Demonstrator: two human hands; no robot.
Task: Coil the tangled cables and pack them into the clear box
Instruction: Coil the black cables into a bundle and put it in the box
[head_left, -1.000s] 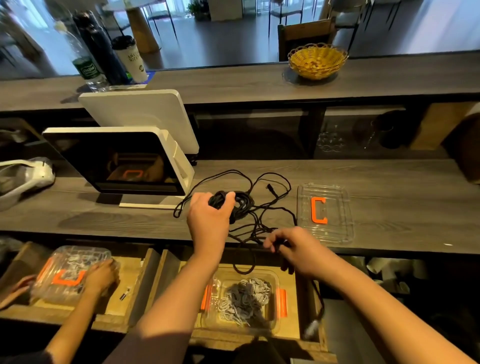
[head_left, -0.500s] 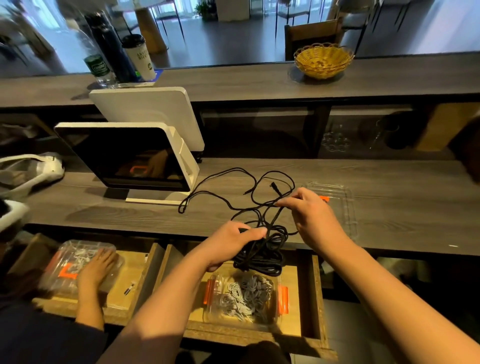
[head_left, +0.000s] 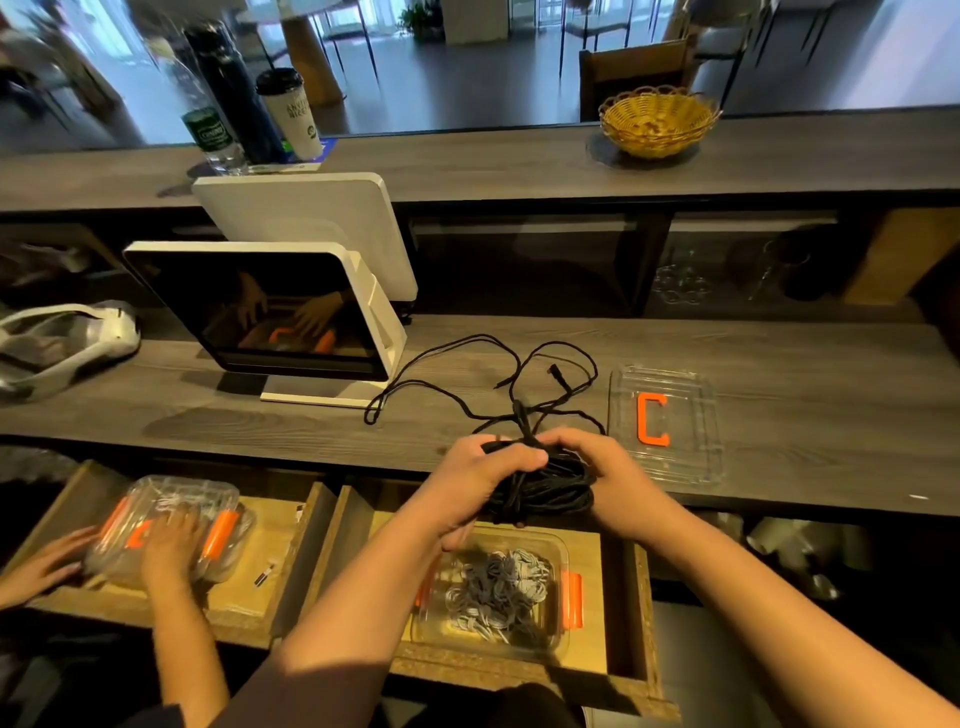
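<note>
Both hands held the black cable coil (head_left: 545, 483) at the tabletop's (head_left: 260, 426) near edge: the left hand (head_left: 488, 478) had its grip wrapped over the bundle, the right hand (head_left: 608, 473) its grip curled round the other side. Loose strands trailed toward 12 o'clock. The clear box (head_left: 493, 639) sat at 6 o'clock in an open drawer (head_left: 623, 597), its lid (head_left: 665, 421) at 2 o'clock.

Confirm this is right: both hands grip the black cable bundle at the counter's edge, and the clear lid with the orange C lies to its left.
Not quite. The head view shows the clear lid to the right of the black cable bundle, not left. The left hand and right hand do grip it at the counter edge.
</note>
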